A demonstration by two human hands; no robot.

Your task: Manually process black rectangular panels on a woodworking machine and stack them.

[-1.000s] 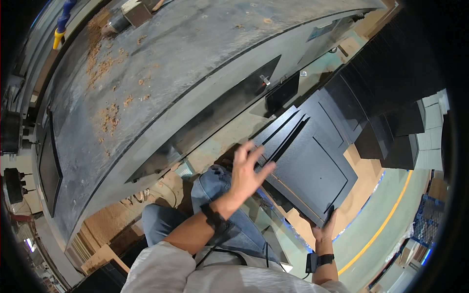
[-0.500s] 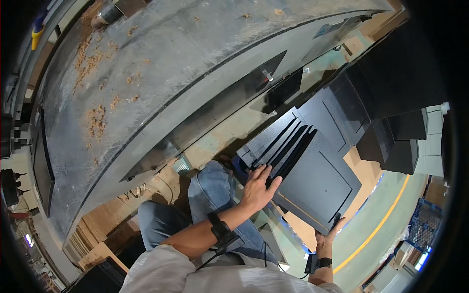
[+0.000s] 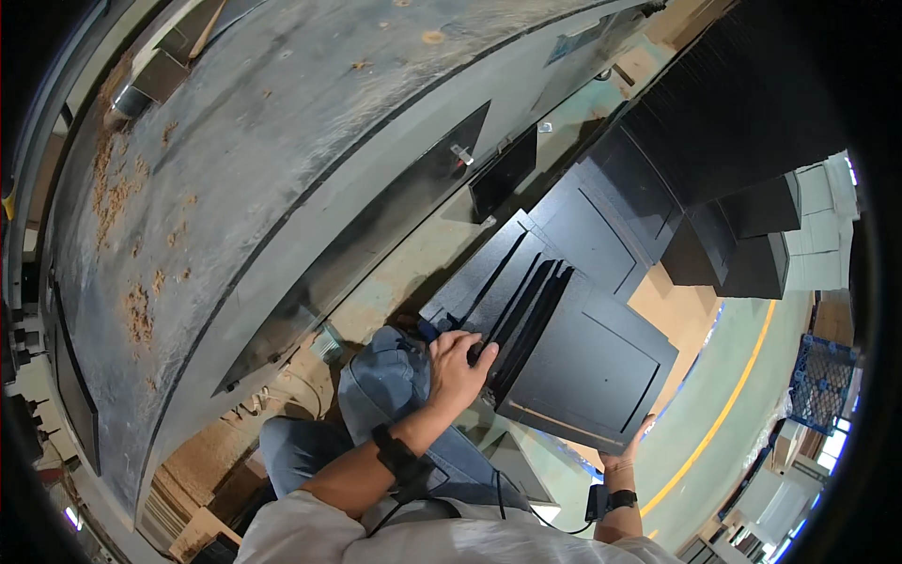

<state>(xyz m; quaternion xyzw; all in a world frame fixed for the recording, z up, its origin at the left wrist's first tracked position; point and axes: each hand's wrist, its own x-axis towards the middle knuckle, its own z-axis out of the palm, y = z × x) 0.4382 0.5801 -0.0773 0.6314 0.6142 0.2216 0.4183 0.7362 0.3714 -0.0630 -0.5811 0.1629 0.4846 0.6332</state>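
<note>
A dark grey panel with a thin grooved outline lies tilted on a row of similar overlapping panels, whose black edges show as narrow slanting bands. My right hand grips the panel's near right corner, its fingers partly hidden beneath it. My left hand is closed over the near end of the panels' black edges, thumb apart on the right, fingers curled. How many panels it pinches I cannot tell. Another grooved panel lies just beyond, partly covered.
To the left stands a large grey machine table strewn with wood shavings. Stacked black boards rise at the far right, beside brown cardboard. A yellow floor line and blue mesh crate lie to the right.
The view has turned, so the scene slides left. My left hand's fingers have curled more over the panel edges. The front panel, still in my right hand, has swung slightly and shows more squarely.
</note>
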